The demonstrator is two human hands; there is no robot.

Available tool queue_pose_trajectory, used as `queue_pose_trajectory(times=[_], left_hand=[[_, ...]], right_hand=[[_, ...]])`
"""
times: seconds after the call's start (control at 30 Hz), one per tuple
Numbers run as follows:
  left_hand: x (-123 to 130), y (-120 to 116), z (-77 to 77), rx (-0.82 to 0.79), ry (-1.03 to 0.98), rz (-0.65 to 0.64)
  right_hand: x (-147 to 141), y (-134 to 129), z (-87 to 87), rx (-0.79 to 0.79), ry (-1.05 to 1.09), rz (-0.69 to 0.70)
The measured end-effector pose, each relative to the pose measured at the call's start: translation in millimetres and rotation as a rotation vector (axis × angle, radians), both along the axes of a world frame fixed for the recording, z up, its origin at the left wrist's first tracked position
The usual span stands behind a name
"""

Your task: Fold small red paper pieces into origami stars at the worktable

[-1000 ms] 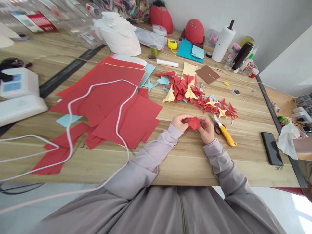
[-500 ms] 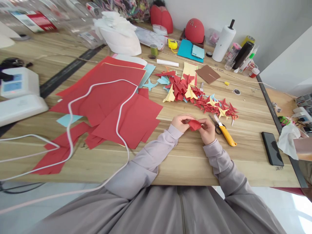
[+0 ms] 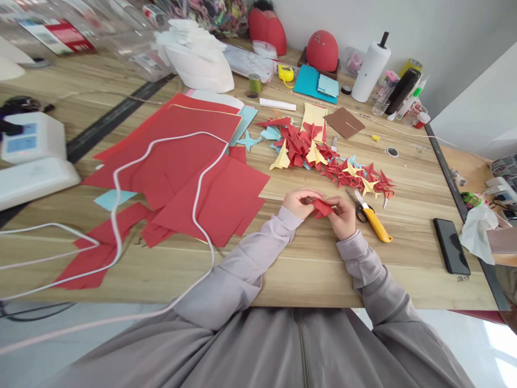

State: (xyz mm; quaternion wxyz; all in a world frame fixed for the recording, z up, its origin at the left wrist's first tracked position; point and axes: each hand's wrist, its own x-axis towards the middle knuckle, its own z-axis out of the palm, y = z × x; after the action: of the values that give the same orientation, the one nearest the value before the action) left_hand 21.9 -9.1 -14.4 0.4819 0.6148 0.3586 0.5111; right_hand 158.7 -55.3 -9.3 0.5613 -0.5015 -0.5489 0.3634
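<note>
A small folded piece of red paper (image 3: 322, 208) is held between both hands, above the wooden table near its front edge. My left hand (image 3: 299, 203) pinches its left side, and my right hand (image 3: 343, 216) grips the right side with closed fingers. Just beyond the hands lies a pile of folded red paper pieces (image 3: 297, 145), mixed with yellow and light blue ones. To the right of my right hand are a yellow-handled cutter (image 3: 377, 225) and dark-handled scissors (image 3: 358, 207).
Large red paper sheets (image 3: 194, 156) cover the left middle, with a white cable (image 3: 196, 202) looped over them. A black phone (image 3: 451, 246) lies at the right. Along the back stand a white bottle (image 3: 370, 73) and a red dome (image 3: 322, 50); a yellow tape measure (image 3: 286, 74) lies nearby.
The red paper between my fingers has changed its tilt and shape, with a pointed flap now showing at its lower left. Both hands have barely moved.
</note>
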Motion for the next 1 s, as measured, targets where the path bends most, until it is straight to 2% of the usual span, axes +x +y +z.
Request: queue_pose_trajectory(times=[0.27, 0.57, 0.73, 1.0], left_hand=[[1, 3, -1.5, 0.011, -0.093, -0.008], [0, 2, -1.7, 0.015, -0.030, 0.000], [-1, 2, -0.7, 0.033, -0.024, -0.022], [2, 2, -6.9, 0.028, -0.042, 0.045]], right_hand=[[4, 3, -6.5, -0.070, 0.026, -0.007], [5, 4, -7.5, -0.057, -0.005, -0.025], [5, 4, -7.5, -0.068, 0.048, 0.000], [4, 3, -11.9, -0.088, 0.032, -0.019]])
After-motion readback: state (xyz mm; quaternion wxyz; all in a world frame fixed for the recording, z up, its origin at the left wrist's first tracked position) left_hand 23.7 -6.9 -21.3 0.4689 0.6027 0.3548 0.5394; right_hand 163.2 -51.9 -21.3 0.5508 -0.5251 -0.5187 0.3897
